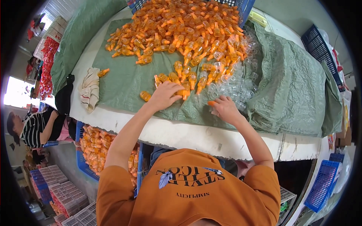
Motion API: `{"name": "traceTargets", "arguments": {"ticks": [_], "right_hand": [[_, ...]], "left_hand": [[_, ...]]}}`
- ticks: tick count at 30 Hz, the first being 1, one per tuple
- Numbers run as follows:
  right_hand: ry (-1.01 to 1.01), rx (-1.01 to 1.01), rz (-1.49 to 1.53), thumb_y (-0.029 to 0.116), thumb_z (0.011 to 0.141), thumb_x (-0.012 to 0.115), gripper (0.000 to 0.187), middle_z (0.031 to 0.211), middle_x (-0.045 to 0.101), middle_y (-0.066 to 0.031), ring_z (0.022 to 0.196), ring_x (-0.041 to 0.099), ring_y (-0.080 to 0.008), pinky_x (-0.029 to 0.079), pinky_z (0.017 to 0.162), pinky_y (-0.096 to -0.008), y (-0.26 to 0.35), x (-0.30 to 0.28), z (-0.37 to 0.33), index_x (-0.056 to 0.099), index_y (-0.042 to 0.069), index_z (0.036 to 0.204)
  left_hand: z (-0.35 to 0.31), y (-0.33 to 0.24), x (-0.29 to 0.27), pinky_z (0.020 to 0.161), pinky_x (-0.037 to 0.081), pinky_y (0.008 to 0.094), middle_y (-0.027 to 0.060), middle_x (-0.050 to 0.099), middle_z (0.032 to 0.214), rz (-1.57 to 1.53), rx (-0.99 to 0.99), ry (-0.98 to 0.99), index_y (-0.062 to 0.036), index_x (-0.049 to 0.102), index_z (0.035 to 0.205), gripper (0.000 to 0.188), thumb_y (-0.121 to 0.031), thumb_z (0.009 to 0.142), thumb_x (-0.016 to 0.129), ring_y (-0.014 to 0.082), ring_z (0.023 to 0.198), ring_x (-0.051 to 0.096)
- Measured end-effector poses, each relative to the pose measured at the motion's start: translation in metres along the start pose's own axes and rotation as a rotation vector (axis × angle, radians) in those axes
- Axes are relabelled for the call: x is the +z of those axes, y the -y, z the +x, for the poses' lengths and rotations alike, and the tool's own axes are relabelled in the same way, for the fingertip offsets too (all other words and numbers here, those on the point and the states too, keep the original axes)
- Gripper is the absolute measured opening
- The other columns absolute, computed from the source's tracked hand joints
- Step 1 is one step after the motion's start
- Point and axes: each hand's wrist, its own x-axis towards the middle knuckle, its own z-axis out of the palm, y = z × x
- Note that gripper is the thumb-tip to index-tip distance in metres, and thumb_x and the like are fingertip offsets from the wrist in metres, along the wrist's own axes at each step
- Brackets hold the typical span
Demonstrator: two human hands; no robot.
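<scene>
Small orange plastic bottles (177, 30) with narrow tips lie in a big heap across the far side of the table. Several more lie loose nearer to me. My left hand (165, 96) has its fingers and thumb closed on an orange bottle (185, 91) at the near edge of these. To the right, my right hand (226, 109) is closed in a pinch; an orange tip (212, 103) and a bit of clear plastic show at its fingers, the rest hidden. Beside and beyond it spreads a pile of clear plastic caps (235, 88).
A green woven sheet (124, 84) covers the white table (196, 132), bunched up at right. A cloth (89, 89) lies at left. Below stands a blue crate (80, 139) of orange bottles. Another person (36, 126) sits at far left. Blue crates (321, 184) stand at right.
</scene>
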Motion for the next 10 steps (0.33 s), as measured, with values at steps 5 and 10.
{"name": "traceTargets", "arguments": {"ticks": [5, 10], "right_hand": [[-0.286, 0.119, 0.746, 0.016, 0.073, 0.068, 0.032, 0.102, 0.056, -0.0054, 0.103, 0.049, -0.0208, 0.039, 0.085, -0.0352, 0.023, -0.013, 0.018, 0.053, 0.011, 0.101], [-0.308, -0.046, 0.791, 0.019, 0.078, 0.065, 0.045, 0.112, 0.054, -0.0078, 0.113, 0.045, -0.0190, 0.031, 0.099, -0.0343, 0.041, -0.006, 0.040, 0.044, 0.013, 0.117]], "left_hand": [[-0.007, -0.030, -0.013, 0.086, 0.037, 0.0291, 0.0083, 0.056, 0.103, -0.681, -0.295, -0.232, -0.0105, 0.054, 0.109, 0.026, -0.026, 0.089, 0.049, 0.0185, 0.100, 0.050], [-0.017, -0.040, 0.005, 0.093, 0.034, 0.0245, 0.0131, 0.051, 0.118, -1.030, -0.741, 0.004, -0.0128, 0.041, 0.127, 0.041, -0.031, 0.090, 0.047, 0.0172, 0.109, 0.047]]}}
